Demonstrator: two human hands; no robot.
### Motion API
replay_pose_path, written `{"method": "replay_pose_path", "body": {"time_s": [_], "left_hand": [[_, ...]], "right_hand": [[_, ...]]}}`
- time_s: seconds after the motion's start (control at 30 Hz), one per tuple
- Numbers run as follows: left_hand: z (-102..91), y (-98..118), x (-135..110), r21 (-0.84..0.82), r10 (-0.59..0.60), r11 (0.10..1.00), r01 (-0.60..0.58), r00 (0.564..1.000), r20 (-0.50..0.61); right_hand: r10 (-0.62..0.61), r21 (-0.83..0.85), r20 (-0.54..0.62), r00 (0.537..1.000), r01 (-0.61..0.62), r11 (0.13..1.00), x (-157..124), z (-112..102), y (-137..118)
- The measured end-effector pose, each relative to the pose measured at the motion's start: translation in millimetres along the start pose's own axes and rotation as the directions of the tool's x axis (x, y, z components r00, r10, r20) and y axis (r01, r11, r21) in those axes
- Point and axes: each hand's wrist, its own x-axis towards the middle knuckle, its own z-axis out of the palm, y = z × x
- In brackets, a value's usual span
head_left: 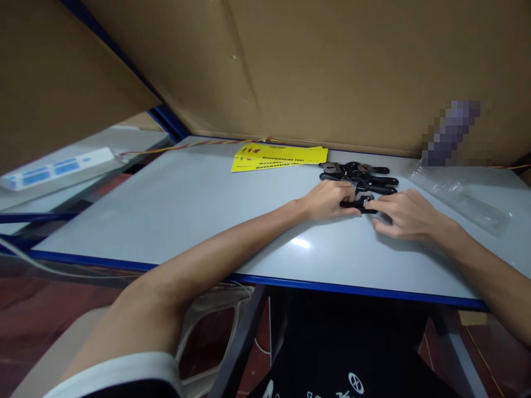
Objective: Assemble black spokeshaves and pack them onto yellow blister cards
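My left hand (332, 199) is closed around the left end of a small black spokeshave (359, 205) lying low over the table. At the middle of this tool a silvery part shows. My right hand (409, 214) comes from the right, its index fingertip touching that part. The right thumb stays apart from the index finger, below it. Just behind my hands lie several more black spokeshaves (354, 168) in a loose pile, with grey metal plates at their middles. Part of the held tool is hidden by my fingers.
Yellow cards (282, 156) printed "woodworking tool" lie left of the pile. Clear plastic packaging (468, 202) rests at the right. The grey-white table (186, 204) has a blue edge and a cardboard wall (315, 72) behind. A white power strip (62, 168) stands at far left.
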Motion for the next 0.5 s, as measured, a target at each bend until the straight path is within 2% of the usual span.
{"method": "replay_pose_path", "body": {"time_s": [0.17,0.3,0.5], "left_hand": [[-1.1,0,-1,0.007,0.007,1.0,-0.007,1.0,0.008],[-1.7,1,-1,0.024,0.013,1.0,-0.014,1.0,0.019],[-2.2,0,-2,0.029,0.041,0.999,-0.042,0.999,0.018]], "right_hand": [[-0.02,0.02,-0.116,0.993,0.022,1.0,2,5,3],[0.01,-0.046,-0.236,0.972,-0.021,0.999,8,12,2],[0.007,-0.103,-0.241,0.97,-0.033,0.994,13,17,1]]}}
